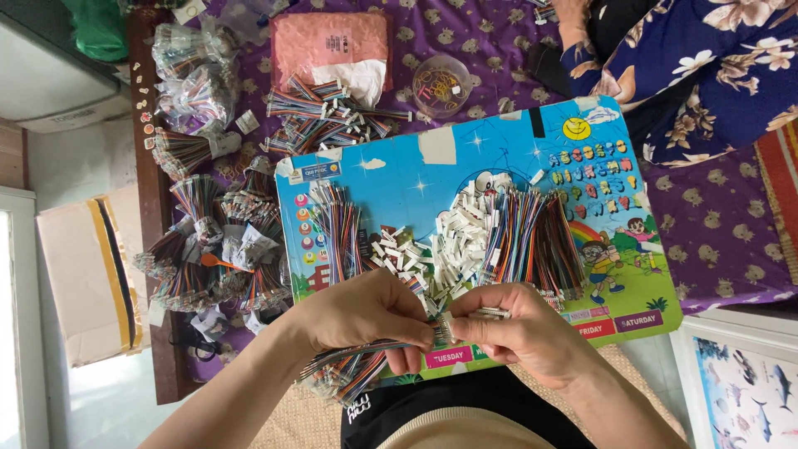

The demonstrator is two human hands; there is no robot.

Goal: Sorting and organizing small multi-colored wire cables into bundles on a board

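Wire bundle (353, 366) pinched in left hand (366, 320); right hand (519, 328) grip pinching connector (490, 313); bowl (442, 83) holds rubber bands.

A single head-worn camera looks almost straight down from above the person, close over the left hand (366, 316) and right hand (519, 328), which sit just below the centre of the frame. The colourful board (416, 175) fills the middle. The purple patterned cloth (723, 241) runs to the top and right, and the forearms enter from the bottom edge.
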